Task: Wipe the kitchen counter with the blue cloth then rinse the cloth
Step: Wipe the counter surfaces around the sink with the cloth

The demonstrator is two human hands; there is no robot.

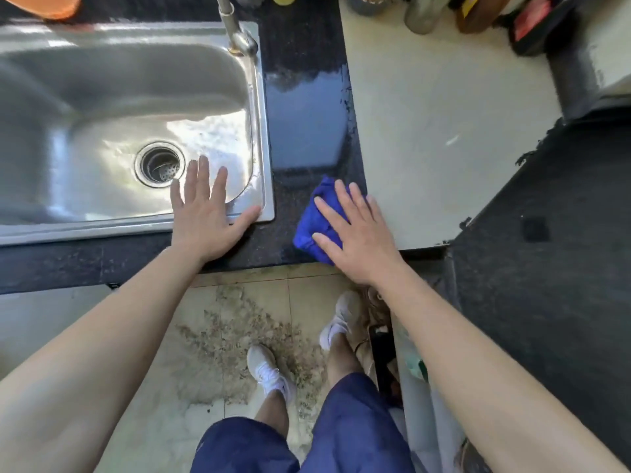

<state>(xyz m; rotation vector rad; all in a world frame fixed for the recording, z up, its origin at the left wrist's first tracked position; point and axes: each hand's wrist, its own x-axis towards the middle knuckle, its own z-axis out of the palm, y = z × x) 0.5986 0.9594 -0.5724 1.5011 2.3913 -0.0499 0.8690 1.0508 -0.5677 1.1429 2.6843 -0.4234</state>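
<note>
The blue cloth [313,224] lies bunched on the dark granite counter [307,124], close to its front edge. My right hand [355,233] presses flat on the cloth with fingers spread, covering its right half. My left hand [206,213] rests open over the near right corner of the steel sink [102,83], fingers apart and holding nothing. The counter strip behind the cloth looks wet and shiny.
The tap [235,25] rises at the sink's back right. A drain strainer [159,164] sits just left of my left fingers. A cream tiled wall face [444,114] borders the counter on the right, with bottles [423,11] at its top. Below are dirty floor tiles and my feet.
</note>
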